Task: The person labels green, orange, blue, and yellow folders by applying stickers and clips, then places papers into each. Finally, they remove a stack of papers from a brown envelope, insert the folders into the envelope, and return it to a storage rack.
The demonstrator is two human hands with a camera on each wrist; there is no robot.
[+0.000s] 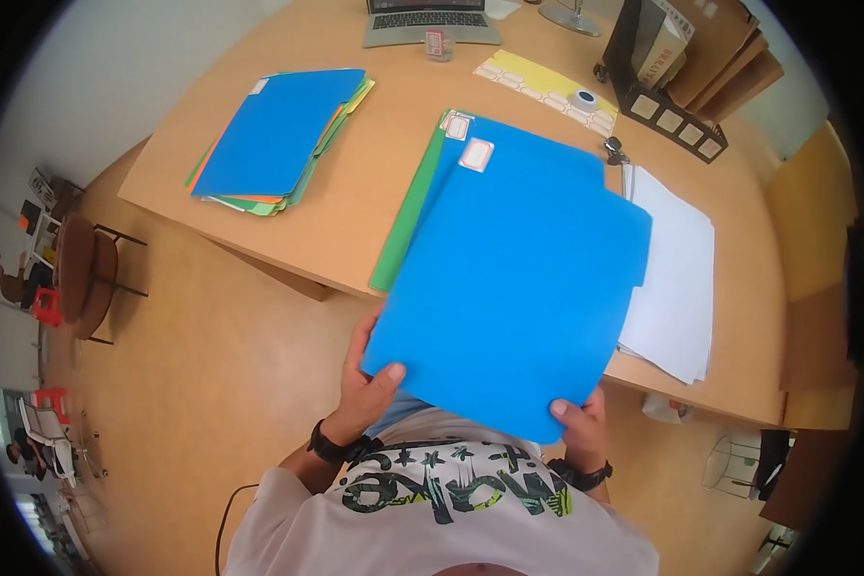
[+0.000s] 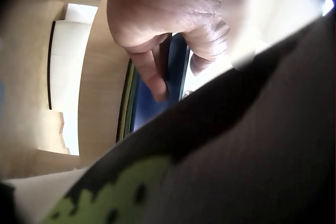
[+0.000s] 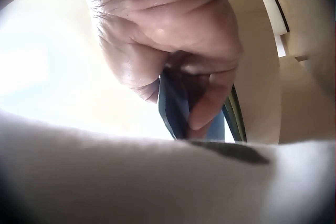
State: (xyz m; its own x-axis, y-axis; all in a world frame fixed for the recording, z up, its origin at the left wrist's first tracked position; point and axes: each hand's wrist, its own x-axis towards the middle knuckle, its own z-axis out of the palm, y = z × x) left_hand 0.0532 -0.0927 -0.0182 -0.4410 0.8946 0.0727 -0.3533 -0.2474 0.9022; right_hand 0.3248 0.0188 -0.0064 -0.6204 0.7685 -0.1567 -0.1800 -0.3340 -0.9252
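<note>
A blue file folder (image 1: 509, 278) with a small red-bordered label at its upper left is held by both hands at its near edge. At its near left corner my left hand (image 1: 366, 389) grips it, thumb on top and fingers underneath. The right hand (image 1: 584, 422) pinches the near right corner the same way. Both wrist views show thumb and fingers on either side of the folder, the left hand (image 2: 173, 19) and the right hand (image 3: 173, 40). Beneath it on the table lie another blue folder (image 1: 538, 144) and a green folder (image 1: 415, 216), partly hidden.
A stack of colored folders (image 1: 278, 134) lies at the table's left. White paper sheets (image 1: 677, 278) are on the right, with a binder clip (image 1: 615, 150) above them. Farther back are label sheets (image 1: 538, 86), a tape roll (image 1: 584, 100), a black file holder (image 1: 658, 106) and a laptop (image 1: 430, 24).
</note>
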